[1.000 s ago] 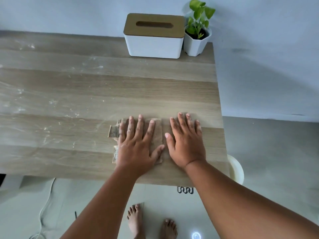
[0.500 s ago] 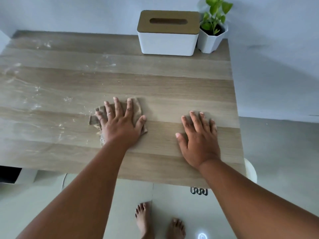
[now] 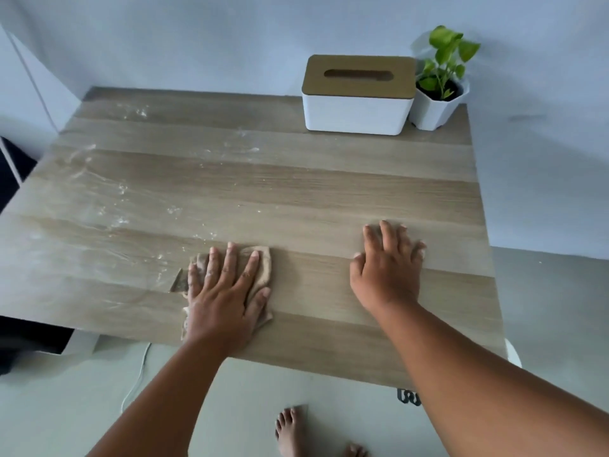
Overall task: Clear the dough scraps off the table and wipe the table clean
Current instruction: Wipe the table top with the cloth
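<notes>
Item, as I read it from my remote seat: left hand (image 3: 224,301), lower centre of the frame, fingers spread and pressed flat on a tan cloth (image 3: 262,258), pinning it to the table (image 3: 329,192) rather than gripping it; cloth shows only past the fingertips, at a corner to the left of the hand and along the thumb side; right hand (image 3: 387,275), right of centre, well apart from the cloth, fingers splayed flat on bare wood, holding nothing. Item: flour smears (image 3: 112,206), white streaks and specks across the left half and upper left of the table, with a lighter trail in the upper middle; I judge most of the wiping not yet done. Item: tissue box (image 3: 357,97) and potted plant (image 3: 438,94), upper right, touching or nearly so. Risks, my judgement only: a flat palm may slip over the cloth and leave it bunched; a dry pass may just spread the flour thinner; a sweep toward the near edge may push residue onto the floor by the bare feet (image 3: 290,430); a far stroke could nudge the box or tip the plant. Hidden or unclear: the cloth's middle lies under the palm; I cannot tell whether it is damp; no distinct dough scraps can be made out, only smears; the table's left corner is cut off by the frame; a dark wire object (image 3: 408,397) under the near edge is unidentifiable.
</notes>
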Action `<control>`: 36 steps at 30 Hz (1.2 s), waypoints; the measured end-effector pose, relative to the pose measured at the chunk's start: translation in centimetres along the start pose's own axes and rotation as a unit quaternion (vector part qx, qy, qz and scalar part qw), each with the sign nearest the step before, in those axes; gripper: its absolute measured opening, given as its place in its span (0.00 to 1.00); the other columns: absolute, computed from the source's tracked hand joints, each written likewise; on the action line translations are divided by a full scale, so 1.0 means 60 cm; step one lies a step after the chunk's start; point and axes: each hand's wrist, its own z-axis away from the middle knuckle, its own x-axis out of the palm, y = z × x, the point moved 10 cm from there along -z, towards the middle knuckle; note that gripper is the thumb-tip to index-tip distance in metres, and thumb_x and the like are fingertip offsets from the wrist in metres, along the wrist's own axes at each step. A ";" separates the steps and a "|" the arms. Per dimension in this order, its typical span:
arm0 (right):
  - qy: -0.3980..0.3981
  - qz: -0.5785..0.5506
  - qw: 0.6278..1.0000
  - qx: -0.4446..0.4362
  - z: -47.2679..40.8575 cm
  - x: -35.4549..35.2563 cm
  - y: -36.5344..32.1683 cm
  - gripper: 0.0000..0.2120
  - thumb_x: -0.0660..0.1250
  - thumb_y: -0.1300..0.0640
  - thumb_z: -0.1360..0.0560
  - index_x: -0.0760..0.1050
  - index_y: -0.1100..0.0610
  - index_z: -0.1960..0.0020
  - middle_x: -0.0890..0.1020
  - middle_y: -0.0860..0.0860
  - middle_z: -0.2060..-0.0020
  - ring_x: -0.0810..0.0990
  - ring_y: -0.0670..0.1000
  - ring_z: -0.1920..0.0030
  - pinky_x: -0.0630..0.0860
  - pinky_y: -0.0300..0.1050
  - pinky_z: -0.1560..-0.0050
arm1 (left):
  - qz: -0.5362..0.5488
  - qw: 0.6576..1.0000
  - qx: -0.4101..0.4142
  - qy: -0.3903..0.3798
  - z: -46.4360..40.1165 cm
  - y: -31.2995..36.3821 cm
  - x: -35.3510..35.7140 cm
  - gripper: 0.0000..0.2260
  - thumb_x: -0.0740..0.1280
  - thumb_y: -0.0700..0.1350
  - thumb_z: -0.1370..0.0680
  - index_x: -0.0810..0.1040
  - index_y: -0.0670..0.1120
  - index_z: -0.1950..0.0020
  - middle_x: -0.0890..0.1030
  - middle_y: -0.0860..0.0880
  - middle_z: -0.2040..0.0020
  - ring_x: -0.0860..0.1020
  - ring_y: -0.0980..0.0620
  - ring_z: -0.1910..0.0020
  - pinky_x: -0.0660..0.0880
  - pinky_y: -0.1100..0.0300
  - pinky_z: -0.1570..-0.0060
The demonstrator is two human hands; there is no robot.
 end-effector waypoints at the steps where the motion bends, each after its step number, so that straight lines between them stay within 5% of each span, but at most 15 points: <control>1: 0.003 -0.004 1.000 0.000 -0.013 0.002 -0.005 0.29 0.55 0.43 0.19 0.62 0.48 0.19 0.57 0.54 0.17 0.51 0.63 0.17 0.46 0.72 0.21 | 0.001 1.000 -0.023 0.001 -0.020 -0.018 -0.003 0.31 0.43 0.71 0.19 0.49 0.63 0.17 0.48 0.49 0.15 0.44 0.43 0.16 0.45 0.35 0.20; 8: 0.033 0.007 0.999 0.009 -0.056 0.014 -0.007 0.35 0.45 0.34 0.21 0.55 0.47 0.17 0.50 0.51 0.15 0.44 0.60 0.16 0.40 0.74 0.22 | 0.004 0.991 -0.133 -0.015 -0.184 -0.016 -0.026 0.38 0.35 0.75 0.23 0.42 0.60 0.17 0.43 0.44 0.15 0.39 0.38 0.17 0.38 0.32 0.23; 15: 0.029 0.039 0.999 0.014 -0.054 0.020 -0.007 0.34 0.49 0.36 0.20 0.61 0.49 0.17 0.54 0.51 0.16 0.49 0.60 0.16 0.45 0.75 0.22 | 0.008 0.992 0.126 0.012 -0.170 0.182 -0.027 0.29 0.47 0.65 0.17 0.58 0.58 0.17 0.54 0.43 0.16 0.48 0.39 0.16 0.48 0.32 0.22; 20: 0.010 0.049 0.999 0.017 -0.059 0.019 -0.012 0.34 0.48 0.36 0.20 0.60 0.49 0.17 0.53 0.50 0.16 0.48 0.60 0.16 0.47 0.75 0.23 | -0.001 0.975 0.222 0.014 -0.089 0.123 -0.001 0.31 0.56 0.65 0.18 0.58 0.57 0.17 0.56 0.47 0.15 0.53 0.41 0.17 0.56 0.31 0.24; 26: 0.016 0.049 0.999 0.017 -0.059 0.016 -0.015 0.35 0.50 0.36 0.20 0.59 0.50 0.17 0.54 0.51 0.16 0.49 0.60 0.16 0.48 0.75 0.23 | -0.013 0.999 0.046 0.006 -0.211 -0.015 -0.037 0.31 0.50 0.65 0.19 0.59 0.57 0.17 0.55 0.46 0.15 0.52 0.41 0.17 0.50 0.33 0.22; 30: 0.019 0.052 0.998 0.019 -0.059 0.019 -0.013 0.35 0.49 0.36 0.19 0.55 0.49 0.16 0.51 0.50 0.15 0.46 0.59 0.16 0.47 0.75 0.22 | 0.014 0.997 -0.081 -0.003 -0.338 -0.013 -0.051 0.34 0.43 0.67 0.20 0.50 0.56 0.16 0.48 0.45 0.15 0.44 0.40 0.16 0.41 0.32 0.22; 36: 0.015 0.059 0.998 0.023 -0.059 0.023 -0.012 0.35 0.47 0.35 0.19 0.51 0.47 0.15 0.47 0.49 0.15 0.42 0.57 0.16 0.44 0.73 0.21 | 0.015 0.999 -0.047 -0.013 -0.392 0.075 -0.058 0.34 0.41 0.66 0.19 0.50 0.53 0.16 0.48 0.41 0.15 0.43 0.35 0.17 0.41 0.28 0.24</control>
